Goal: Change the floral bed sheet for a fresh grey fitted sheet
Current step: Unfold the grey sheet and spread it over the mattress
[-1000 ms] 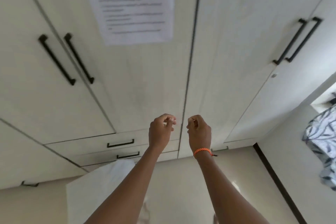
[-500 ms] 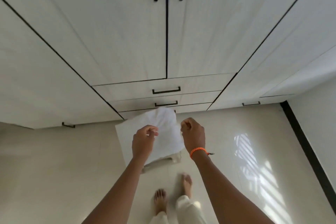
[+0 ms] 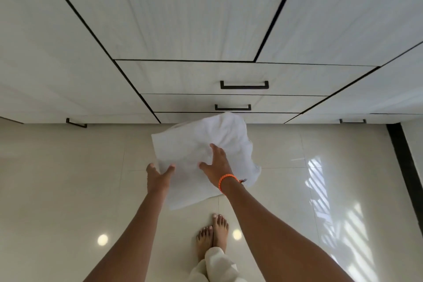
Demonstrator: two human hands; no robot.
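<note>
A pale, whitish folded sheet (image 3: 201, 144) sits low in front of the wardrobe drawers, above the floor; what it lies on is hidden. My right hand (image 3: 217, 163), with an orange cord at the wrist, rests flat on top of it with fingers spread. At the sheet's left edge is my left hand (image 3: 159, 175), fingers straight, its thumb lying on the cloth. No floral sheet or bed shows in this view.
White wardrobe doors (image 3: 183, 7) fill the top, with two drawers bearing black handles (image 3: 244, 84) just behind the sheet. Glossy beige floor tiles (image 3: 68, 190) spread to both sides. My bare feet (image 3: 212, 233) stand just below the sheet. A dark skirting strip (image 3: 402, 167) runs along the right.
My view has tipped down from the wardrobe doors to the floor. Both hands, loosely curled before, have dropped and spread out onto the pale folded sheet.
</note>
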